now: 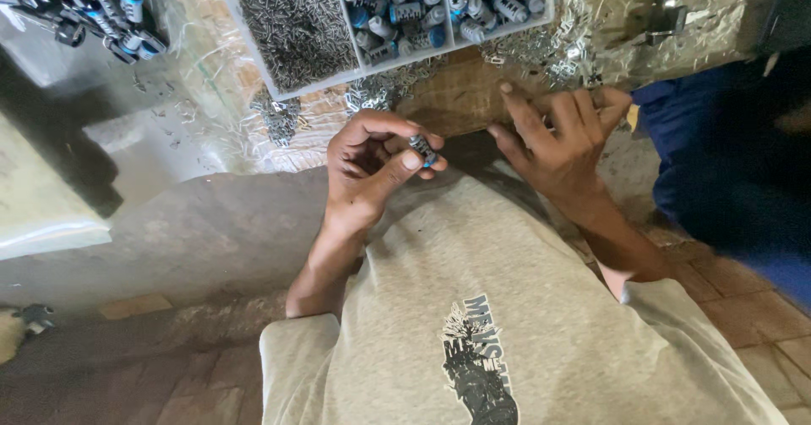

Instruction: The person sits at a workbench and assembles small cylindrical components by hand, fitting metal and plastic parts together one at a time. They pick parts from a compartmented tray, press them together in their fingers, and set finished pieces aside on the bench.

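A small blue-and-silver cylindrical part [421,149] is pinched between the thumb and curled fingers of the left hand [367,167], just above the grey T-shirt [473,256]. The right hand [562,142] is laid flat with fingers spread on the wooden board [452,95], touching scattered metal clips [549,53] below the divided tray [384,60].

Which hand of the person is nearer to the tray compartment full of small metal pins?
The left hand. It is just below the pin compartment, holding a small blue-and-silver part. The right hand rests farther right, below the compartment of blue-and-silver parts.
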